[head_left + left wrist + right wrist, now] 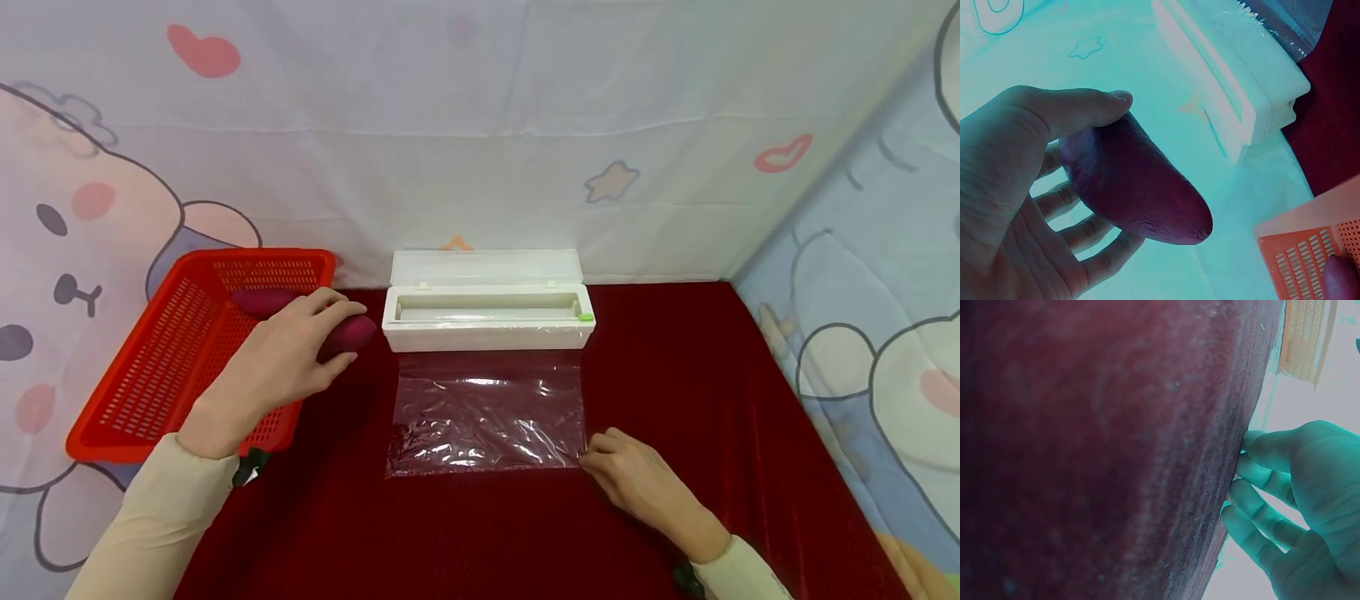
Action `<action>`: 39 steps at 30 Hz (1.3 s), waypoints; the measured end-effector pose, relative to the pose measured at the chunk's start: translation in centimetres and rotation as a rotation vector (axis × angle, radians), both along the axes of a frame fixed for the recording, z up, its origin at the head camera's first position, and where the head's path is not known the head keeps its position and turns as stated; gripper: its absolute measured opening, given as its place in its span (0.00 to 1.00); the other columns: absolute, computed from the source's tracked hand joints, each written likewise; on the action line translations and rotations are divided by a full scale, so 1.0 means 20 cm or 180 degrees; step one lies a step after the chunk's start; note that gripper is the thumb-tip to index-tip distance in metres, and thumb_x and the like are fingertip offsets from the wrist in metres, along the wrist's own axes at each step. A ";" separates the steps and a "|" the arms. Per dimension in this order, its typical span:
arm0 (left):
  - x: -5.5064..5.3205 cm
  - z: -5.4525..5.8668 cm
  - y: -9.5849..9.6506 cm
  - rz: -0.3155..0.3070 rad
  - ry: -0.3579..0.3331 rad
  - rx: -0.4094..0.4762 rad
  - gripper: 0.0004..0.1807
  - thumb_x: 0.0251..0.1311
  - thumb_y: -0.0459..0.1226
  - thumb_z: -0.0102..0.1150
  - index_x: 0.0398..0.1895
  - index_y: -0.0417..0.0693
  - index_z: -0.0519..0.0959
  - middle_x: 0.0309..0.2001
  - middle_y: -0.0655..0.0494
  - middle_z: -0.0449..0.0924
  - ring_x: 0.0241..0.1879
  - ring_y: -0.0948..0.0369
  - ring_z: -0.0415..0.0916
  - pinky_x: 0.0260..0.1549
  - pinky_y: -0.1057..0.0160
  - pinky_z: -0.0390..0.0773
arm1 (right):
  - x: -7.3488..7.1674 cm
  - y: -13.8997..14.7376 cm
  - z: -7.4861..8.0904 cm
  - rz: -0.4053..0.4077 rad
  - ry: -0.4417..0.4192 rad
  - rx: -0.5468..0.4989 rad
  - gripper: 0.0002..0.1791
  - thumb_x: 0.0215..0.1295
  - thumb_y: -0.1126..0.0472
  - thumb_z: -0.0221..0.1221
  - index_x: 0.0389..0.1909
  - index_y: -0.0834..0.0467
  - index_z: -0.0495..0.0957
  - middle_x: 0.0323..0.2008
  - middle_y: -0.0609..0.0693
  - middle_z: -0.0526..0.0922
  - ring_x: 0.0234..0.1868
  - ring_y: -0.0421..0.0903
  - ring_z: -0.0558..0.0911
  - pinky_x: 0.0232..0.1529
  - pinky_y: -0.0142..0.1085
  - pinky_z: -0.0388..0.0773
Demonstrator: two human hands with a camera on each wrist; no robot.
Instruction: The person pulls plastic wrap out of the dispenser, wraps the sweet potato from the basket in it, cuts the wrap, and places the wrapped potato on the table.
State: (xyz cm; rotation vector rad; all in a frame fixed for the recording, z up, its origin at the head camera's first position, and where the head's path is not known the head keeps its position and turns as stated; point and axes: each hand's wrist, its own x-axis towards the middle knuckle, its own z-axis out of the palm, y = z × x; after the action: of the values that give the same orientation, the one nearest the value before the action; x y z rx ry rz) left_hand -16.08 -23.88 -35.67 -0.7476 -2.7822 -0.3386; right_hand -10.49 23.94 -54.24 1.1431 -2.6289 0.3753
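Note:
My left hand (pixel 300 346) holds a purple sweet potato (pixel 1138 181), raised beside the right wall of the red basket (pixel 127 437). Thumb on one side and fingers on the other grip it, its tapered end sticking out. A second sweet potato (pixel 262 302) lies inside the basket at the far end. From a white cling film dispenser (pixel 487 337) with its lid up, a sheet of clear cling film (pixel 483 421) stretches forward over the dark red cloth. At its near right corner, my right hand (pixel 637 479) pinches the film's edge, fingertips low against the cloth.
A dark red cloth (pixel 675 358) covers the table. Behind it hangs a pale printed curtain (pixel 487 167), and another printed curtain (pixel 862 275) stands along the right side. A green slider (pixel 586 317) sits at the dispenser's right end.

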 end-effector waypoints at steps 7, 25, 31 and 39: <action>-0.02 0.00 0.04 -0.0104 0.0032 0.0003 0.29 0.59 0.35 0.77 0.65 0.46 0.80 0.58 0.48 0.80 0.52 0.48 0.80 0.46 0.45 0.85 | 0.00 0.01 0.01 0.0006 0.0028 -0.0019 0.06 0.60 0.66 0.76 0.34 0.51 0.91 0.32 0.40 0.80 0.34 0.37 0.74 0.34 0.29 0.78; -0.07 -0.01 0.19 -0.0307 0.0151 0.0015 0.30 0.57 0.37 0.78 0.63 0.45 0.77 0.54 0.47 0.81 0.46 0.48 0.82 0.45 0.49 0.84 | -0.01 0.01 0.00 0.0033 0.0056 -0.0049 0.07 0.60 0.67 0.76 0.34 0.52 0.92 0.32 0.40 0.81 0.34 0.37 0.74 0.34 0.30 0.79; -0.08 -0.02 0.24 -0.0304 0.0078 0.0004 0.29 0.58 0.38 0.78 0.60 0.46 0.76 0.51 0.49 0.82 0.46 0.50 0.81 0.43 0.50 0.84 | -0.01 0.01 0.00 0.0040 0.0065 -0.0067 0.07 0.60 0.67 0.75 0.34 0.51 0.91 0.32 0.40 0.80 0.34 0.37 0.74 0.34 0.30 0.78; -0.09 -0.04 0.30 -0.0370 0.0067 0.0010 0.27 0.58 0.38 0.77 0.58 0.47 0.75 0.49 0.51 0.81 0.43 0.51 0.80 0.38 0.52 0.84 | 0.01 0.01 0.00 0.0019 0.0041 -0.0087 0.07 0.59 0.67 0.76 0.34 0.51 0.92 0.32 0.40 0.81 0.36 0.38 0.76 0.35 0.30 0.79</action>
State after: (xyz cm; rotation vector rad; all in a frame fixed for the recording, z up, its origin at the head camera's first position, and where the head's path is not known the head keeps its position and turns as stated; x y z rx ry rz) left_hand -17.89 -17.82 -36.43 -0.9091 -2.7243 -0.3540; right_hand -10.38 24.08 -54.19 1.1414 -2.6017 0.4023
